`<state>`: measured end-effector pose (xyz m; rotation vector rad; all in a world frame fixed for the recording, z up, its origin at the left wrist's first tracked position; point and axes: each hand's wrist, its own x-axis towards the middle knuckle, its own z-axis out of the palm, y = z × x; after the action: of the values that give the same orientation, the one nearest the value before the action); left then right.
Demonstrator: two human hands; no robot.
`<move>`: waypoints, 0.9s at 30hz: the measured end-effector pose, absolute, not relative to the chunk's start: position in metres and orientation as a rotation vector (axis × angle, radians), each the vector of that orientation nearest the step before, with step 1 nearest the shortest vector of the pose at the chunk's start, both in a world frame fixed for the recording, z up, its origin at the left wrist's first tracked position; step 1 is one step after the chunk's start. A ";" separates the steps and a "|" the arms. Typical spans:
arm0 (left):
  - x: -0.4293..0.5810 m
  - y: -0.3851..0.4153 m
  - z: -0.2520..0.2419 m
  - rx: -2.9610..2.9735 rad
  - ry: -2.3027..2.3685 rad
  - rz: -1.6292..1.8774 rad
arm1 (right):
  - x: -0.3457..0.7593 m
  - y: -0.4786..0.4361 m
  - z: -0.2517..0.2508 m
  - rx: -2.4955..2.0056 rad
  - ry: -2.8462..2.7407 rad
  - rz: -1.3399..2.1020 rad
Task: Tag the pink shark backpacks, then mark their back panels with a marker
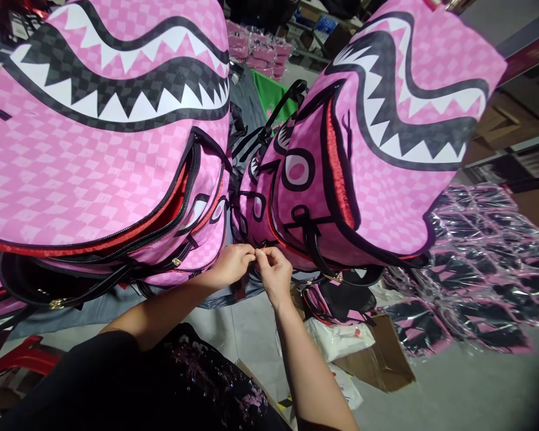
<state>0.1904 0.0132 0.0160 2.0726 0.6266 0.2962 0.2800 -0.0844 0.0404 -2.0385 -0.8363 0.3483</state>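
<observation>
Two stacks of pink checkered bags with a black-and-white shark-mouth print rise in front of me, the left stack [103, 137] and the right stack [386, 137]. My left hand [232, 263] and my right hand [273, 272] meet in the gap at the foot of the right stack. Both pinch a small dark part at the bag's lower edge, perhaps a zipper pull or strap end. It is too small to name. Black straps [317, 245] with gold fittings hang beside my hands.
Bags wrapped in clear plastic [480, 269] lie spread on the grey floor at the right. An open cardboard box [381, 359] with white plastic packets sits below my hands. A red stool edge [22, 356] shows at the left. More pink packs [260, 54] are piled at the back.
</observation>
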 end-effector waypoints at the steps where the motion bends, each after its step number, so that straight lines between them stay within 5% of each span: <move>1: 0.190 0.013 0.017 2.070 0.643 0.302 | 0.280 -0.085 0.040 -2.031 -0.824 0.360; 27: 0.186 0.009 0.042 2.152 0.583 0.172 | 0.285 -0.089 0.045 -2.063 -0.731 0.367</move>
<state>0.1862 0.0086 0.0417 2.1519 0.5835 0.1724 0.2850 -0.0893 0.0448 -2.0625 -0.7314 0.3669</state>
